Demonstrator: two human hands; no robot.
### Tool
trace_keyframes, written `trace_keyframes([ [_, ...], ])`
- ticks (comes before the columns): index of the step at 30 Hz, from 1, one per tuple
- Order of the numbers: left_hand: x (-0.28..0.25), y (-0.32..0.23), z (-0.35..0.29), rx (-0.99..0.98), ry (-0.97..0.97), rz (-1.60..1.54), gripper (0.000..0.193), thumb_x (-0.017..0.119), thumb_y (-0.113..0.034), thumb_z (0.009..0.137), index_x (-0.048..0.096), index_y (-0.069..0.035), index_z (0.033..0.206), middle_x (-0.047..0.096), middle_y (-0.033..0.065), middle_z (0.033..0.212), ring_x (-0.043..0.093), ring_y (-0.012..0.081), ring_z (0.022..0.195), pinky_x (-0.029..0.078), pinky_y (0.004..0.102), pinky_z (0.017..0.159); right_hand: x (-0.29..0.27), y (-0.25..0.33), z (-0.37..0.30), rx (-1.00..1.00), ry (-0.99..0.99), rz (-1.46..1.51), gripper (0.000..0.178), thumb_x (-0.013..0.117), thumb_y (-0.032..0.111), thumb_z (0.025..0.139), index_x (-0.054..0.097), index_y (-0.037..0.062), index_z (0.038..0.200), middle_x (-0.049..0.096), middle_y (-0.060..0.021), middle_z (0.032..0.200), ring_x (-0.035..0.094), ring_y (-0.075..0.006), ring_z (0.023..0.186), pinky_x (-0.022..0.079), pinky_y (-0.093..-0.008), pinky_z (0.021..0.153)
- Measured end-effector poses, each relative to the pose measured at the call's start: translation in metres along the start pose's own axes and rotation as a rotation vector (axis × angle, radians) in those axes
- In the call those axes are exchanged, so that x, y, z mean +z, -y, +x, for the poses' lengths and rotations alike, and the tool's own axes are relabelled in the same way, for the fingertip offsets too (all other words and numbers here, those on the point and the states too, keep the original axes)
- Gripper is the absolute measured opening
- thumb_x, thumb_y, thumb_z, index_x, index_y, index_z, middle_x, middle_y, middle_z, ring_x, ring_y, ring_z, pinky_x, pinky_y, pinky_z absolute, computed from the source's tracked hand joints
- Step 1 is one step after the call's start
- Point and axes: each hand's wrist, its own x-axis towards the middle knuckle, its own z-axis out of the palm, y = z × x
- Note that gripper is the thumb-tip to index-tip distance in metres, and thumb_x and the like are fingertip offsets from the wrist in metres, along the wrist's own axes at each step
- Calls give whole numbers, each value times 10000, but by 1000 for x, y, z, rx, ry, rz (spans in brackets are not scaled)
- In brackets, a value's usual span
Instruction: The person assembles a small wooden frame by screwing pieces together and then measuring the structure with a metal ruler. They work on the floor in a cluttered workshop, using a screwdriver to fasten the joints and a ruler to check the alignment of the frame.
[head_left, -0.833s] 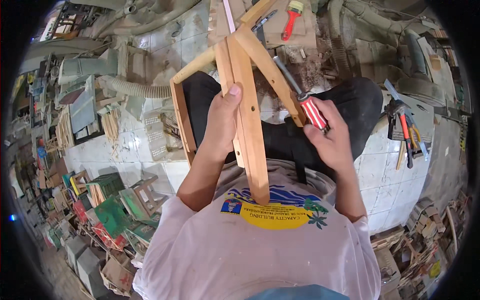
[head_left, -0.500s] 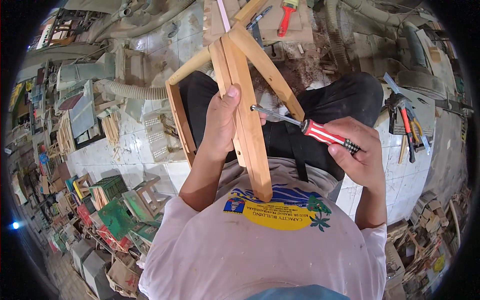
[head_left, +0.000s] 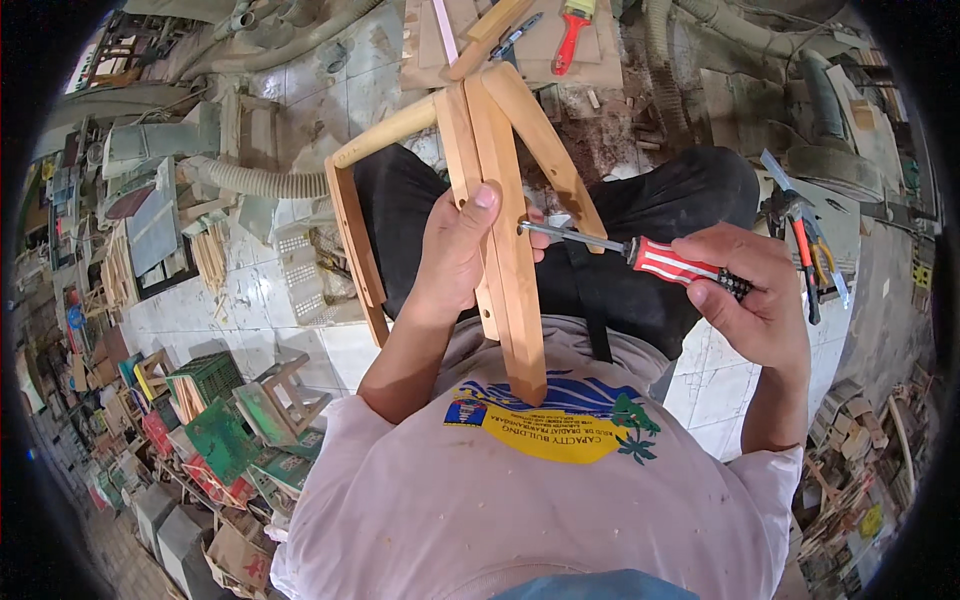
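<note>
Resting against my chest and lap is a jointed wooden frame point(head_left: 507, 270) of light brown bars, with several drilled holes. My left hand point(head_left: 462, 245) wraps around its two middle bars, thumb on top, fingertips showing at the far side. In my right hand point(head_left: 745, 292) is a screwdriver point(head_left: 672, 262) with a red, white and black handle, gripped between thumb and fingers. Its metal shaft points left, and the tip meets a hole in the side of the right middle bar. Whether a screw sits in that hole I cannot make out.
A paintbrush point(head_left: 570, 40) with a red handle lies on a board ahead, beside a wooden strip. To the right, a hammer point(head_left: 803, 240) and other tools lie on a panel. A perforated crate point(head_left: 305, 275) stands left of my knee; ribbed hoses point(head_left: 255, 180) run across the floor.
My right hand and the screwdriver have shifted right and slightly down. The wooden frame has tilted more upright, its top moving right, and my left hand has moved along with it.
</note>
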Motion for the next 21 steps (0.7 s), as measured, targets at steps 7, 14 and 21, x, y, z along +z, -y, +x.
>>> trace_keyframes([
  [7, -5, 2, 1, -4, 46, -71, 549, 658, -488, 974, 554, -2, 1207, 687, 144, 969, 738, 237, 775, 650, 360, 694, 4, 3, 0, 18, 11, -13, 286, 728, 113, 870, 716, -49, 1106, 730, -180, 918, 712, -288, 823, 537, -350, 744],
  [14, 2, 5, -1, -16, 21, -14, 616, 662, -549, 948, 540, 1, 1198, 666, 131, 964, 729, 218, 752, 648, 361, 667, -15, 19, 15, 173, 163, -27, 284, 694, 126, 904, 705, -54, 1123, 737, -162, 920, 709, -216, 814, 540, -333, 733],
  [21, 4, 5, 1, 15, 5, 5, 592, 638, -545, 968, 533, -3, 1183, 642, 123, 949, 704, 201, 718, 636, 353, 655, -27, 62, 65, 238, 405, -276, 299, 699, 91, 861, 679, 1, 1146, 671, -125, 814, 674, -235, 737, 539, -373, 670],
])
